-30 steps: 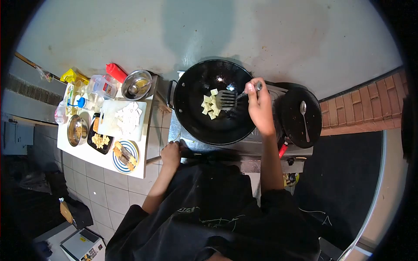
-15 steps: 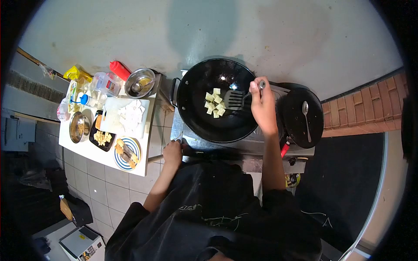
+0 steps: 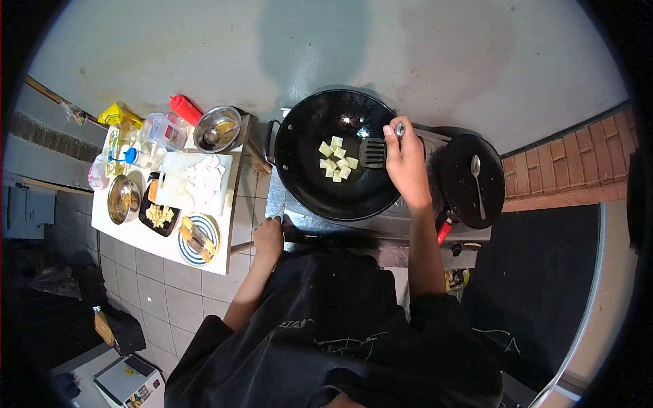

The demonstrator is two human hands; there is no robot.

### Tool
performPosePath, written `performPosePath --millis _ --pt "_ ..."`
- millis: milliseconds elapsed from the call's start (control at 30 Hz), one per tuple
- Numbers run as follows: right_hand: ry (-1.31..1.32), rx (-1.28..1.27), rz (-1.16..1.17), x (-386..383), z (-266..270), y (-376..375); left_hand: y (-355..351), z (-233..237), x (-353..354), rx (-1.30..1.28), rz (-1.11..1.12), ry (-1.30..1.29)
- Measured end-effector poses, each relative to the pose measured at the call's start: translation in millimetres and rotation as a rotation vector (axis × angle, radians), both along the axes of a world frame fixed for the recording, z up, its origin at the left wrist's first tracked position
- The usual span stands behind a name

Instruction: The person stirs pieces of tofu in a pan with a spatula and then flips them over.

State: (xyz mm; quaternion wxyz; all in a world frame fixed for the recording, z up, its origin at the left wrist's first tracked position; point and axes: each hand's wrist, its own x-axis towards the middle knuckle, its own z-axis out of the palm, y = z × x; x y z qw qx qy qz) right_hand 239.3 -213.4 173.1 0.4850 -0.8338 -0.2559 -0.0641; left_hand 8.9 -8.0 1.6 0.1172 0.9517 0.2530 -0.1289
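A black wok [image 3: 326,200] stands on the metal stove, with several pale cubes [image 3: 337,160], which look like tofu, lying together near its middle. My right hand [image 3: 409,166] is closed around the handle of a slotted spatula [image 3: 372,154]. The spatula's blade is inside the wok, just right of the cubes and apart from them. My left hand [image 3: 269,236] is closed at the front left corner of the stove [image 3: 277,204], below the wok. What its fingers grip, if anything, is hidden.
Right of the wok, a spoon [image 3: 479,185] lies on a dark round pan [image 3: 462,194]. On the left, a white table [image 3: 163,243] holds a cutting board [image 3: 173,197] with white pieces, metal bowls [image 3: 231,144], a striped plate [image 3: 215,234] and a red bottle [image 3: 185,109].
My right hand has drawn the spatula slightly right, away from the cubes, and tilted its handle more upright. My left hand has not moved noticeably.
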Motion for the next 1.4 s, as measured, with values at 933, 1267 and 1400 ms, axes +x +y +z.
performPosePath --millis 933,1267,1400 --pt "0.036 0.080 0.014 -5 -1 6 -1 -3 -6 -0.051 0.048 -0.097" --pt "0.057 -0.021 0.019 -5 3 5 0 -5 -5 0.013 0.014 -0.025" --pt "0.072 0.071 -0.007 -6 4 6 0 -6 -6 -0.014 0.035 -0.044"
